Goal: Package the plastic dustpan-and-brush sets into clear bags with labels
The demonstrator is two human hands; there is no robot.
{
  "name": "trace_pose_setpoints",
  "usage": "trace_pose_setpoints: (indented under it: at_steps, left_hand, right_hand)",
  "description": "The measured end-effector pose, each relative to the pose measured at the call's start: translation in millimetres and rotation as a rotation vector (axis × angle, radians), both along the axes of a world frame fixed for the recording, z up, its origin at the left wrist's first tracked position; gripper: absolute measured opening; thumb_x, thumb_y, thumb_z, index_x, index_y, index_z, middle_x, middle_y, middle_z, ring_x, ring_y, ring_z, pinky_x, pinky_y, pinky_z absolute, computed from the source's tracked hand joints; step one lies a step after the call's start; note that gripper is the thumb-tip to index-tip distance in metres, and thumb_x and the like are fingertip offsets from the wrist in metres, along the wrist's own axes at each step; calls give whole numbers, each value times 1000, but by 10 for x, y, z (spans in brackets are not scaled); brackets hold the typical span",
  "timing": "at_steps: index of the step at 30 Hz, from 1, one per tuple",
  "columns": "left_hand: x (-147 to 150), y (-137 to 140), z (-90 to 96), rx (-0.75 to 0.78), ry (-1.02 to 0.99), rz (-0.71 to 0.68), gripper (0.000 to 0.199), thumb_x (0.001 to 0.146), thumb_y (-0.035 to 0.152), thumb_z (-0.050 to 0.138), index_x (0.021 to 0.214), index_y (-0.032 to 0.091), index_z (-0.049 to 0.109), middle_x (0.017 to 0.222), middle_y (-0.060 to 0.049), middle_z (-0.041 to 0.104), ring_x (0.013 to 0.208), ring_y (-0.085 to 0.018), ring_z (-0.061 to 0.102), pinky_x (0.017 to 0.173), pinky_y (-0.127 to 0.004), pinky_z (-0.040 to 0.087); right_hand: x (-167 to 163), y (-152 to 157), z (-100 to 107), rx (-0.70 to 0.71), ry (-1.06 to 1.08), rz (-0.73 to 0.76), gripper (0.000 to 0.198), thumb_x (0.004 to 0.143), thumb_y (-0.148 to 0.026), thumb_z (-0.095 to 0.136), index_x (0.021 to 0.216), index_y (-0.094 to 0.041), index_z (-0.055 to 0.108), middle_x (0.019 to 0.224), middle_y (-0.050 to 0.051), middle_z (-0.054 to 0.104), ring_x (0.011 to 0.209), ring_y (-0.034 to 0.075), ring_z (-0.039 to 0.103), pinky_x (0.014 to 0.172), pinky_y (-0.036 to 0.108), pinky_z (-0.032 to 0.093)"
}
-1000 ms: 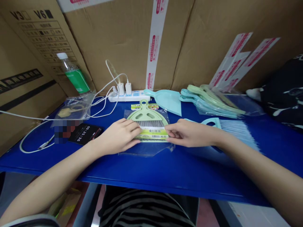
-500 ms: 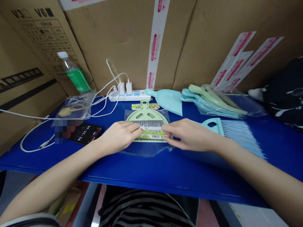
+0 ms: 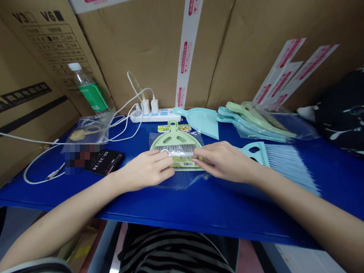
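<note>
Green brush-and-dustpan set: seen (image 3: 174,137) flat on the blue table (image 3: 182,212), handle pointed away, encased in a clear wrapper (image 3: 178,183) and crossed by a printed label (image 3: 186,163)
Left hand: placed (image 3: 148,170) at the label's left end, fingers curled over the wrapper; whether film is gripped cannot be told from this angle
Right hand: poised (image 3: 224,162) at the label's right end, thumb and fingertips pinched on the wrapper
Light-blue brush: laid (image 3: 288,165) beyond the right wrist, bristles turned outward
Light-blue dustpan: set (image 3: 203,120) behind, near a white power strip (image 3: 167,115)
Phone: left (image 3: 102,162) beside the left forearm, 00:25:36 displayed
</note>
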State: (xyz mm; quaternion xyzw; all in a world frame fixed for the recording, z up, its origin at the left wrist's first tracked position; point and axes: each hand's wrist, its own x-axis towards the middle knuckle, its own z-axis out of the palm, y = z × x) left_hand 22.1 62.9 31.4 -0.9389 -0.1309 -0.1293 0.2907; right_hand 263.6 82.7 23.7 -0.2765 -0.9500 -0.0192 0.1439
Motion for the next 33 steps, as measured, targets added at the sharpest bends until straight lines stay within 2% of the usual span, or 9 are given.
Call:
trace_pose_setpoints:
  at_steps: [4,8,11,14,21,33]
  left_hand:
    - [23,-36,-42,-97,-1,-41,27,94,10,39,81,15,62,73,-1,63,65,-13,57,61,-26,47]
    - [48,-83,-86,-139,-22,-79,29,96,13,35,96,12,64,89,-5,70,79,-14,64,74,-26,52]
    - [57,-87,-120,-110,-23,-30,29,95,11,36,106,10,63,100,-8,71,89,-16,65,83,-28,52]
    - [55,-70,-160,-122,30,26,29,95,12,38,110,11,62,103,-9,71,91,-17,66,85,-31,52]
    - [39,-53,-191,-139,71,77,28,93,12,40,112,10,61,107,-10,70,96,-19,66,85,-33,52]
    - [48,-57,-164,-118,71,31,26,94,13,40,108,12,63,107,-8,70,92,-18,65,82,-31,50]
  right_hand:
    - [-4,3,-21,65,57,21,29,95,-25,33,73,-19,51,58,0,54,49,12,43,50,25,27]
    - [-9,6,-28,140,118,47,31,95,-23,34,72,-18,55,56,0,55,49,12,45,50,24,29]
    - [-15,2,-33,159,137,53,31,95,-23,36,72,-18,57,56,0,55,49,11,45,51,23,30]
    - [-21,-3,-37,139,123,55,31,95,-24,36,73,-18,58,57,0,57,51,12,47,52,23,31]
    - [-21,-4,-42,90,51,34,34,96,-25,34,76,-18,60,61,2,60,53,13,49,53,25,31]
    - [-15,0,-52,94,53,39,33,95,-25,34,76,-18,60,61,2,61,53,12,49,53,25,30]
